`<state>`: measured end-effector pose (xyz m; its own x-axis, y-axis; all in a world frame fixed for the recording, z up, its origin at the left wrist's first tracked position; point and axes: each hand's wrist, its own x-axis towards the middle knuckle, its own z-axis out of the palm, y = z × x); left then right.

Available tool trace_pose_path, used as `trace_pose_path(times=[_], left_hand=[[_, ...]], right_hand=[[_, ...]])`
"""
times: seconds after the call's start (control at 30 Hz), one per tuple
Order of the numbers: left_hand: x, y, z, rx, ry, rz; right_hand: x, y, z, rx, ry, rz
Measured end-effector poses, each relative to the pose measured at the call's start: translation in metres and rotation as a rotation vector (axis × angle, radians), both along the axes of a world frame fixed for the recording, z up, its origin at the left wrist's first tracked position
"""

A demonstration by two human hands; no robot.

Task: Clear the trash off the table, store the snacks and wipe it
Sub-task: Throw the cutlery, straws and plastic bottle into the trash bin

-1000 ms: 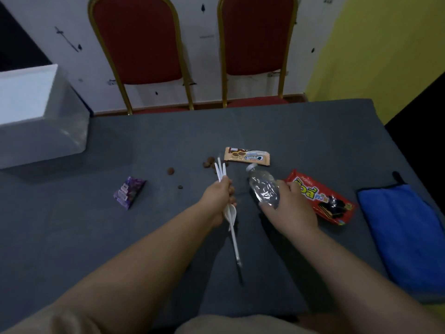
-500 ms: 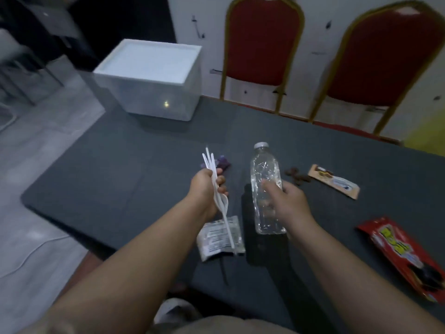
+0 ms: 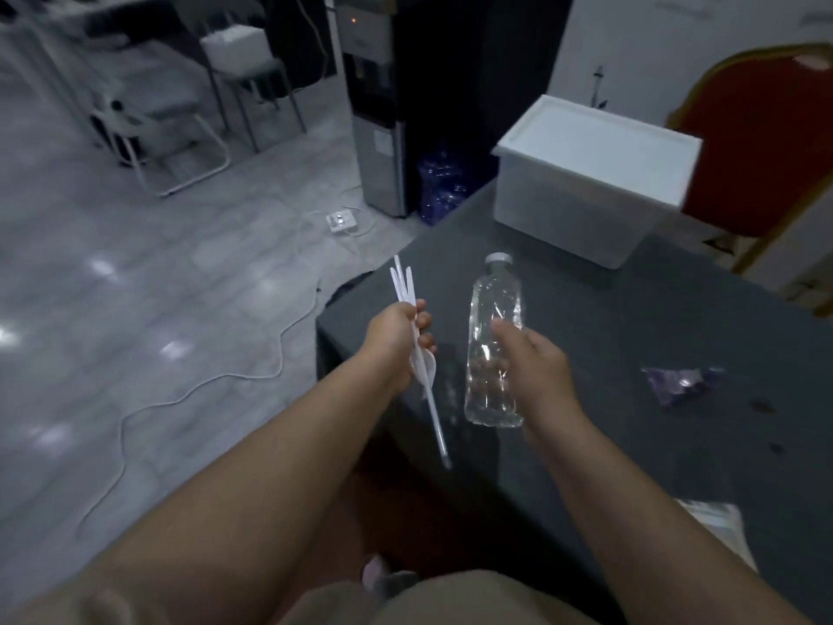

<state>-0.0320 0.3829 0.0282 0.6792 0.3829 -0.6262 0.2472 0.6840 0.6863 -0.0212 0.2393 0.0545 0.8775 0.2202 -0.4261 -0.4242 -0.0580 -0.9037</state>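
Head view: left hand (image 3: pixel 396 336) pinches loose plastic cutlery (image 3: pixel 421 358), right hand (image 3: pixel 536 367) wraps the crumpled bottle (image 3: pixel 493 349); risk — cutlery slipping floorward below that grip.

Grey table (image 3: pixel 631 354), white box (image 3: pixel 581 182), seemingly purple wrapper (image 3: pixel 680 383)

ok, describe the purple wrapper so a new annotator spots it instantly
Start at the white lidded box on the dark grey table. Come toward the camera, right of the clear bottle in the right hand: the purple wrapper lies flat there, small and crinkled, the only purple item.
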Motion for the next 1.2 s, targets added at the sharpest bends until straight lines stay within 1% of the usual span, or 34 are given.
trace_pose_path(times=[0.23,0.37,0.43,0.57,0.73,0.87,1.0,1.1,1.2], left_hand=[[-0.016,0.095,-0.004,-0.064,-0.023,0.098],[0.005,0.149,-0.017,-0.064,0.003,0.126],[0.022,0.172,-0.022,-0.047,0.026,0.108],[0.064,0.214,-0.029,-0.052,0.053,0.029],[0.107,0.258,-0.035,-0.063,0.111,-0.052],[0.136,0.296,-0.057,-0.038,0.217,-0.126],[0.173,0.339,-0.091,0.063,0.322,-0.278],[0.197,0.366,-0.121,0.104,0.401,-0.427],[0.212,0.379,-0.151,0.072,0.459,-0.495]], right_hand=[[0.013,0.105,-0.002,-0.034,0.009,0.080],[0.036,0.159,-0.010,-0.002,0.057,0.082],[0.052,0.180,-0.015,-0.026,0.063,0.087],[0.092,0.221,-0.026,-0.005,0.102,0.093],[0.129,0.267,-0.047,-0.017,0.222,0.079],[0.158,0.309,-0.070,-0.026,0.296,-0.008],[0.182,0.347,-0.105,-0.070,0.437,-0.141],[0.195,0.372,-0.142,-0.108,0.540,-0.260],[0.205,0.382,-0.188,-0.146,0.601,-0.314]])
